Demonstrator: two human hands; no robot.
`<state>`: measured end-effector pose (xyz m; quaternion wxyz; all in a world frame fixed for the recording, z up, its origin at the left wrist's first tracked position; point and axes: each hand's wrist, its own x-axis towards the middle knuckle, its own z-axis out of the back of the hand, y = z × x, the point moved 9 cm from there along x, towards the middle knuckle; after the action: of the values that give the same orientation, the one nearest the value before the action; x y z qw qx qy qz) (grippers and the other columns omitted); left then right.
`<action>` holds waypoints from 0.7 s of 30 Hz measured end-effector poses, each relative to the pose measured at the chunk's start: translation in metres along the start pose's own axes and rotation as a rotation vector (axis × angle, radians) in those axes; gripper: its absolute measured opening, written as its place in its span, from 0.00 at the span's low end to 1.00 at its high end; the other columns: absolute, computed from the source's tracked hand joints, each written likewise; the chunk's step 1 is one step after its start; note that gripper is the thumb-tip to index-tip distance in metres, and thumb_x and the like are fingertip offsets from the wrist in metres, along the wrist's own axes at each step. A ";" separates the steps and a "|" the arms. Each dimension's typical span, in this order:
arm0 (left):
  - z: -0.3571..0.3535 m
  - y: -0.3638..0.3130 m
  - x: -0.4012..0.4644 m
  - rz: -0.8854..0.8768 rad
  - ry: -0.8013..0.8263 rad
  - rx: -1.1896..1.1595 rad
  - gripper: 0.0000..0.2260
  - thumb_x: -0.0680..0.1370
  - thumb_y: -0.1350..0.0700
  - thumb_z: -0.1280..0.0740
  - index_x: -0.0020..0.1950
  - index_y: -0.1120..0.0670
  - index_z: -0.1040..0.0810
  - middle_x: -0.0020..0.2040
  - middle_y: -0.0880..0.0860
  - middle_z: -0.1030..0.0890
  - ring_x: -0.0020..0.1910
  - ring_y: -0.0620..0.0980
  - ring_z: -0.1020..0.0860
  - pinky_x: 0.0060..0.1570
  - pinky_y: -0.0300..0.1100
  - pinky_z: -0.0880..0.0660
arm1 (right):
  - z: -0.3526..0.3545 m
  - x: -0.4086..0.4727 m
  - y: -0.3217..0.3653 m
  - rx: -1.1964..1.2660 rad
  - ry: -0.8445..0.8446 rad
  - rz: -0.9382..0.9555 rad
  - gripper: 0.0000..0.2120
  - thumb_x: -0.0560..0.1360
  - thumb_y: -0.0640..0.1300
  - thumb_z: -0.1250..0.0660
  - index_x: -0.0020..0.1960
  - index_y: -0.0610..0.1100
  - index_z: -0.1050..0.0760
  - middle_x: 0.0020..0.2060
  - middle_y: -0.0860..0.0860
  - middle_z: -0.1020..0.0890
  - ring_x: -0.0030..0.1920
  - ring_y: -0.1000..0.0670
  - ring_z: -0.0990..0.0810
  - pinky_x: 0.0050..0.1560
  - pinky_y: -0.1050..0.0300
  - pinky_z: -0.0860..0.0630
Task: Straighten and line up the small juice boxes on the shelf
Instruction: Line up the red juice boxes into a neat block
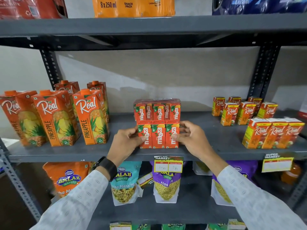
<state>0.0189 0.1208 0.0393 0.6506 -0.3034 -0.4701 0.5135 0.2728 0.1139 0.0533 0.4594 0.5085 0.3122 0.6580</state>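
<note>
Three small red Maaza juice boxes (158, 136) stand upright side by side near the front edge of the grey middle shelf (83, 151). My left hand (127, 141) grips the left end of this row, thumb on the front of the left box. My right hand (189, 136) grips the right end, thumb on the front of the right box. Directly behind them stands a shrink-wrapped pack of the same Maaza boxes (157, 110).
Tall Real pineapple cartons (54, 117) stand at the left of the shelf. Small Real juice boxes (259, 120) are grouped at the right. A price tag (167, 164) hangs under the shelf edge. Balaji snack bags (166, 183) fill the shelf below.
</note>
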 end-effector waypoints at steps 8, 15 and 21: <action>0.003 -0.005 -0.010 0.001 -0.015 0.027 0.15 0.74 0.48 0.24 0.60 0.49 0.17 0.49 0.45 0.12 0.48 0.43 0.14 0.54 0.50 0.18 | -0.001 -0.006 0.002 -0.018 -0.006 -0.022 0.18 0.76 0.44 0.24 0.62 0.53 0.26 0.54 0.56 0.15 0.53 0.53 0.14 0.49 0.55 0.15; 0.002 -0.008 -0.012 0.004 0.000 0.022 0.16 0.75 0.50 0.25 0.62 0.49 0.18 0.50 0.45 0.13 0.49 0.44 0.15 0.55 0.48 0.18 | -0.001 -0.010 0.003 -0.071 -0.004 -0.018 0.21 0.75 0.47 0.24 0.65 0.53 0.28 0.52 0.59 0.17 0.50 0.58 0.15 0.45 0.64 0.18; -0.003 -0.011 -0.010 0.000 0.048 -0.062 0.20 0.73 0.58 0.23 0.64 0.54 0.20 0.52 0.48 0.13 0.51 0.44 0.15 0.54 0.42 0.18 | -0.004 -0.010 -0.006 -0.084 -0.003 -0.026 0.28 0.73 0.46 0.21 0.67 0.55 0.31 0.53 0.59 0.16 0.50 0.60 0.14 0.48 0.60 0.17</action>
<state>0.0257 0.1080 0.0444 0.6519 -0.3358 -0.4700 0.4913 0.2714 0.1070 0.0429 0.4894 0.4856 0.2901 0.6637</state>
